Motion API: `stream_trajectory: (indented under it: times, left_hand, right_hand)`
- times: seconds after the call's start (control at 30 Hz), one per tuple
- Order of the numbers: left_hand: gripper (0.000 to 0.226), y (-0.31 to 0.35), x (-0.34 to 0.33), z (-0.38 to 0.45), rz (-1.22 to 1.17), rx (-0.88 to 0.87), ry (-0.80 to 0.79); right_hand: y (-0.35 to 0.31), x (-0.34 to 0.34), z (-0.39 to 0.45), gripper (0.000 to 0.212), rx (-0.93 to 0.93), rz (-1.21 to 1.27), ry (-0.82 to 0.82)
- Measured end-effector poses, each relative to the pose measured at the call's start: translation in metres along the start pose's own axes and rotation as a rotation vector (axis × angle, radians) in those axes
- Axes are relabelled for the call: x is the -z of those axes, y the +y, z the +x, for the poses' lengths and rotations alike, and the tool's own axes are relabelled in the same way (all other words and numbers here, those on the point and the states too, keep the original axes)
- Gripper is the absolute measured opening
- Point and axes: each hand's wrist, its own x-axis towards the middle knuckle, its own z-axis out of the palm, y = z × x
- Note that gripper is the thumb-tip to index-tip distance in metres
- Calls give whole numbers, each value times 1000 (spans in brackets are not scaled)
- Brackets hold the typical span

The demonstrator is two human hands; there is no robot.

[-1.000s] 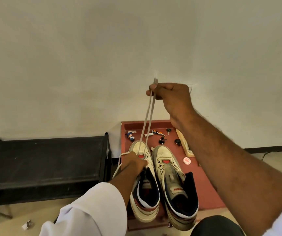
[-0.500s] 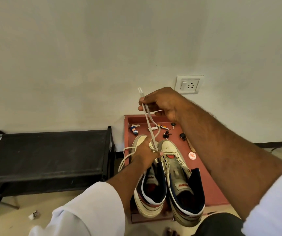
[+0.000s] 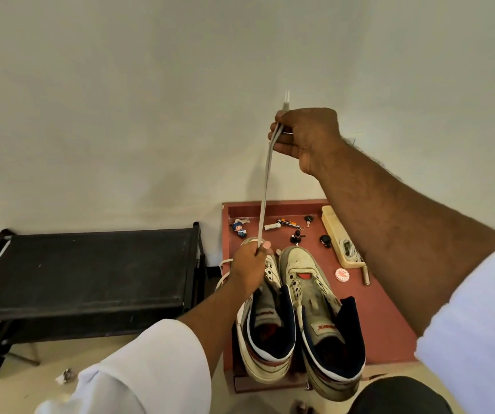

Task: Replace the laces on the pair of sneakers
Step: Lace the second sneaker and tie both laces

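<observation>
Presently: your right hand (image 3: 306, 135) pinches both lace (image 3: 265, 186) ends high; left hand (image 3: 250, 261) grips it low at the left sneaker (image 3: 265, 324). Level the ends first.

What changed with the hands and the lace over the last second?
The right hand, down by the shoes with the lace slack and looped half a second ago, has lifted and pulled both strands straight and taut again. The left hand kept pinching the lace at the left sneaker. The right sneaker and red tray stayed put.
</observation>
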Motion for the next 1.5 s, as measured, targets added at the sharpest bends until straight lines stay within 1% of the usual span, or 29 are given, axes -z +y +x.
stream_trajectory:
  times: [0.03, 0.07, 0.1, 0.13, 0.17, 0.2, 0.23, 0.27, 0.3, 0.4, 0.5, 0.6, 0.67, 0.77, 0.9, 0.97, 1.07, 1.1, 1.17, 1.23, 1.27, 1.3, 1.33, 1.4, 1.43, 1.5]
  left_hand:
    - [28, 2, 1, -1, 6, -3, 1]
    - [29, 3, 2, -2, -3, -4, 6]
    - [31, 4, 3, -2, -22, 6, 13]
    - [33, 3, 4, -2, -56, 26, 19]
    - [34, 3, 5, -2, -94, 56, 23]
    - [34, 4, 6, -3, -128, 84, 25]
    - [33, 4, 7, -3, -154, 97, 22]
    - [33, 3, 8, -2, -177, 91, 13]
    - [33, 2, 9, -1, -190, 75, 0]
    - [36, -1, 11, 0, -133, 30, -33]
    - [38, -2, 11, 0, -50, 19, -59]
    - [39, 1, 13, 0, 12, 18, -80]
    - [38, 3, 15, -1, 40, 32, -95]
    - [30, 10, 14, -4, 49, 29, -112]
    - [22, 7, 13, -5, 64, 28, -114]
    - [23, 2, 13, -5, 62, 70, -94]
    - [26, -2, 15, -5, 44, 101, -76]
    - [24, -4, 15, -5, 48, 89, -65]
    - [7, -4, 17, -8, 47, 41, -23]
    - [27, -4, 20, -19, 28, -20, 63]
    - [30, -5, 24, -26, 36, -33, 65]
    - [26, -6, 26, -33, 75, -41, 11]
    - [25, -7, 27, -41, 152, -43, -88]
    - [35, -11, 30, -47, 374, -63, -311]
    - [40, -9, 30, -45, 457, -65, -394]
    - [43, 1, 28, -39, 545, -59, -502]
  right_hand:
    - [6, 2, 6, 12, -11, 6, -1]
    - [15, 4, 12, 26, -58, -31, -25]
    - [26, 8, 14, 40, -127, -144, -60]
    - [40, 13, 14, 49, -176, -339, -99]
    - [55, 18, 11, 50, -172, -546, -141]
    - [73, 25, 6, 44, -120, -692, -153]
    - [91, 31, 0, 33, -50, -757, -125]
    - [110, 37, -7, 22, -21, -748, -87]
    - [127, 41, -14, 18, -40, -708, -59]
    - [162, 44, -20, 19, -207, -634, -47]
    - [165, 37, -17, 30, -332, -647, -58]
    - [157, 28, -8, 47, -382, -678, -103]
    - [151, 20, -5, 49, -408, -745, -159]
    - [149, 9, 0, 35, -486, -831, -239]
    - [153, 3, 4, 17, -560, -877, -274]
    - [151, 2, 3, 16, -607, -800, -241]
    - [147, 3, -1, 18, -656, -571, -163]
    - [148, 4, -1, 20, -651, -527, -145]
    - [149, 5, -2, 22, -599, -455, -112]
    - [148, 6, -2, 19, -536, -404, -84]
    - [146, 6, -2, 19, -511, -410, -79]
    - [144, 7, -3, 20, -491, -425, -83]
    - [142, 9, -5, 22, -474, -437, -91]
    - [138, 10, -9, 22, -447, -456, -108]
    - [138, 11, -12, 20, -433, -456, -113]
    - [140, 12, -16, 13, -390, -436, -110]
